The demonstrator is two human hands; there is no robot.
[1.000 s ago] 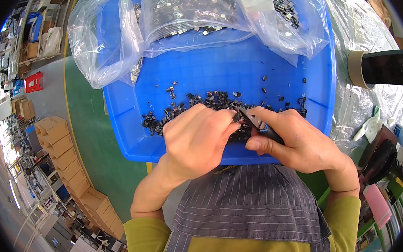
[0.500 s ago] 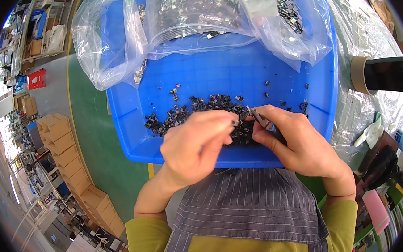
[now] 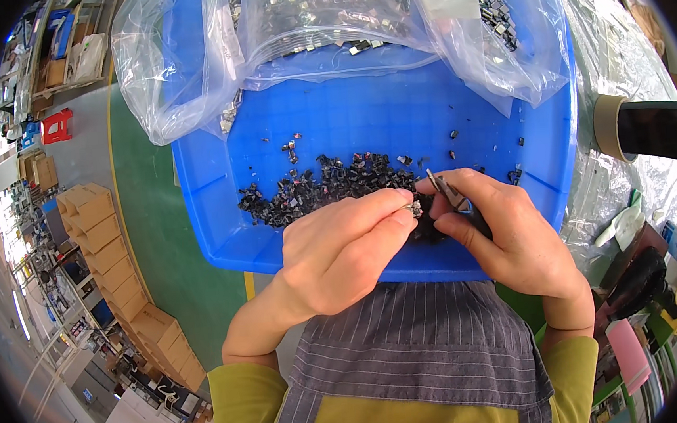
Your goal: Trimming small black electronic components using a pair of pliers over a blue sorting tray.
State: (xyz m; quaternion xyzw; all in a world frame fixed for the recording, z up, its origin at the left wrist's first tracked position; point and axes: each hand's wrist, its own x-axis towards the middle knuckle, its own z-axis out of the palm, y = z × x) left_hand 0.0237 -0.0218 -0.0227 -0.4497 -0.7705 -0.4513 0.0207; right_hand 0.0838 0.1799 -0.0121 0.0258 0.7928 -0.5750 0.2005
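Observation:
Between its thumb and fingertips, my left hand (image 3: pixel 349 246) pinches a small silvery metal part (image 3: pixel 416 208), too small to name more closely. Close beside it, my right hand (image 3: pixel 511 226) is wrapped round dark-handled pliers (image 3: pixel 450 192), whose metal jaws point up and away from me. Both hands are over the near side of a blue plastic tub (image 3: pixel 226 248). Beneath and beyond them lies a pile of small black scraps (image 3: pixel 352 177), partly hidden by my hands.
Clear plastic bags (image 3: pixel 326 53) holding many small metal parts stand in the tub's far part. To the right, a roll of tape (image 3: pixel 609 128) sits on a dark holder by plastic sheeting (image 3: pixel 619 38). Cardboard boxes (image 3: pixel 107 253) line the floor at left.
My left hand has come down and right, bringing the small metal part close to the pliers. The pliers and my right hand have shifted slightly right.

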